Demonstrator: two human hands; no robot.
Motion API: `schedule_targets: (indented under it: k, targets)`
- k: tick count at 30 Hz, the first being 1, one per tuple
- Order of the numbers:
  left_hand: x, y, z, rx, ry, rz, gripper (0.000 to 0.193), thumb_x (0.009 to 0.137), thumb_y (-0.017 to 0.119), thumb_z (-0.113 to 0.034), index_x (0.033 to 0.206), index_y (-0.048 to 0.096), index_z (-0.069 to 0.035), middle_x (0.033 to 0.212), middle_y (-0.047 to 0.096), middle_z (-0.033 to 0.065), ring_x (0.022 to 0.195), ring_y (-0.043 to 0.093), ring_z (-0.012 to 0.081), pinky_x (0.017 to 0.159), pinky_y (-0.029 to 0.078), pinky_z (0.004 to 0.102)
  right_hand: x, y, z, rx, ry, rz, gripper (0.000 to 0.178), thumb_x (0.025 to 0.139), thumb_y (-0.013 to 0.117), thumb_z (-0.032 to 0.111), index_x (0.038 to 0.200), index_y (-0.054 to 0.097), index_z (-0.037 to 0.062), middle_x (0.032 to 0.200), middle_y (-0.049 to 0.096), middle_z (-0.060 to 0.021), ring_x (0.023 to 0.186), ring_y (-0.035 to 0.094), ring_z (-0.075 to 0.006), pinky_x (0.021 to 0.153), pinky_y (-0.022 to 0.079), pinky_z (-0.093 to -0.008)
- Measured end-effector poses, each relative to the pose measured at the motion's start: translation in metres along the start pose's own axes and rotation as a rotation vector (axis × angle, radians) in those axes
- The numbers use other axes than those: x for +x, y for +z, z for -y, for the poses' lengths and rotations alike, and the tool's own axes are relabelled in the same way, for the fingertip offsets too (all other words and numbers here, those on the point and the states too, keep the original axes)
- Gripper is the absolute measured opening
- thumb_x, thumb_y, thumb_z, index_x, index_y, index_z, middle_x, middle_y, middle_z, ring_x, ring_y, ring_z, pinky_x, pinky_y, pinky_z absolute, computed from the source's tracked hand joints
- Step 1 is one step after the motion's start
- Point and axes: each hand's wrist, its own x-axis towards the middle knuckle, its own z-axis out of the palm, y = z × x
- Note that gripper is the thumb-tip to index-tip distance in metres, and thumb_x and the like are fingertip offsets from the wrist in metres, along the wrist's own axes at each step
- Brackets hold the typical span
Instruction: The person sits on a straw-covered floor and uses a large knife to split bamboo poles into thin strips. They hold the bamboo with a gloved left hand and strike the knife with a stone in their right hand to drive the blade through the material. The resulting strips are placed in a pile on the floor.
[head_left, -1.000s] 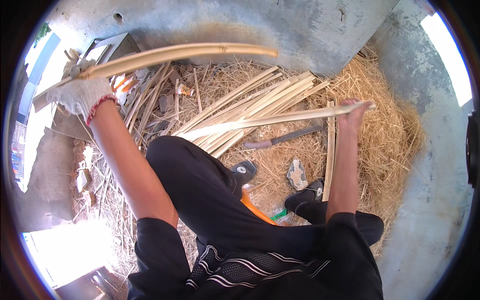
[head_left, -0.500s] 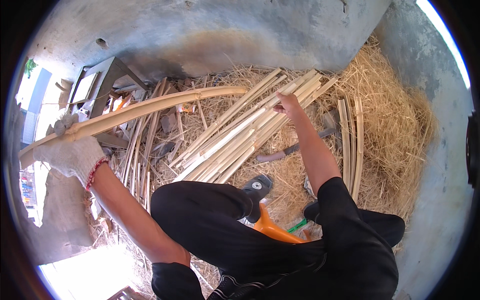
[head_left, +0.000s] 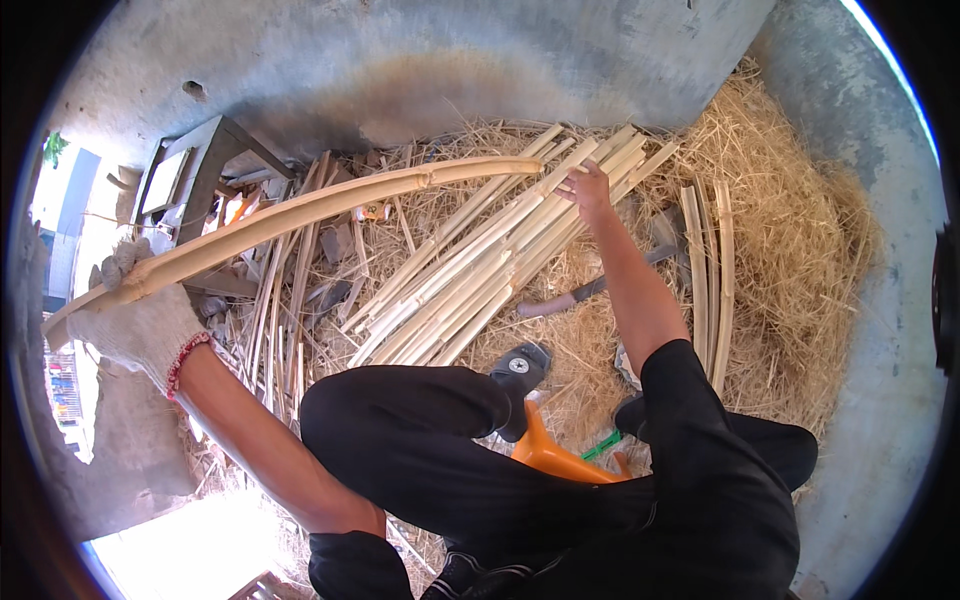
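Observation:
My left hand (head_left: 140, 320), in a white knit glove with a red-edged cuff, is wrapped round the near-left end of a long split bamboo strip (head_left: 300, 220). The strip runs up to the right, its far tip just short of my bare right hand (head_left: 588, 190). That hand hovers over or touches the upper part of a pile of pale bamboo strips (head_left: 470, 275); contact is hard to make out. Its fingers are apart, with nothing seen in them. A curved-handled blade (head_left: 570, 298) lies on the straw under my right forearm.
I sit on an orange stool (head_left: 550, 455). Loose straw (head_left: 780, 230) is heaped at the right wall. A few more strips (head_left: 708, 280) lie beside my right arm. A wooden table (head_left: 205, 165) and darker strips (head_left: 290, 270) stand and lie at the left.
The long bamboo strip has slid rightward, its far tip now closer to my right hand. My right hand has shifted slightly right and its fingers have spread.

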Motion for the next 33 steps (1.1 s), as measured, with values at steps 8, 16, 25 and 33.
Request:
schedule_targets:
  k: [8,16,25,33]
  targets:
    - [-0.006,0.011,-0.012,-0.182,-0.091,-0.179,0.039,0.093,0.054,-0.023,0.116,0.044,0.006,0.095,0.060,0.0153,0.080,0.065,0.0243,0.068,0.058,0.0373,0.012,0.007,0.034,-0.158,-0.077,-0.039,0.049,0.094,0.059,0.003,0.139,0.041,-0.0094,0.118,0.059,-0.0250,0.107,0.063,-0.0355,0.087,0.061,-0.0464]
    - [-0.026,0.024,-0.013,0.029,-0.121,-0.187,0.036,0.095,0.047,-0.021,0.114,0.049,0.009,0.105,0.062,0.0182,0.095,0.064,0.0282,0.082,0.057,0.0419,-0.059,0.018,0.020,-0.589,0.097,0.078,0.060,0.098,0.061,0.026,0.145,0.041,-0.0047,0.138,0.056,-0.0257,0.126,0.057,-0.0346,0.107,0.047,-0.0466]
    - [-0.076,0.067,-0.013,-0.119,-0.391,0.044,0.045,0.104,0.035,-0.036,0.115,0.055,0.004,0.115,0.061,0.0190,0.111,0.060,0.0330,0.099,0.053,0.0482,-0.230,0.103,0.083,0.409,-0.382,0.523,0.067,0.105,0.035,0.055,0.148,0.026,0.0048,0.129,0.057,-0.0249,0.108,0.066,-0.0353,0.086,0.056,-0.0413]
    - [-0.222,-0.055,0.074,-0.019,-0.896,0.264,0.040,0.097,0.066,-0.027,0.123,0.056,0.001,0.116,0.063,0.0225,0.105,0.066,0.0287,0.087,0.058,0.0420,-0.205,0.012,0.080,0.174,-0.271,-0.058,0.030,0.106,0.052,0.029,0.117,0.042,0.0028,0.086,0.064,-0.0130,0.068,0.068,-0.0187,0.058,0.057,-0.0289]
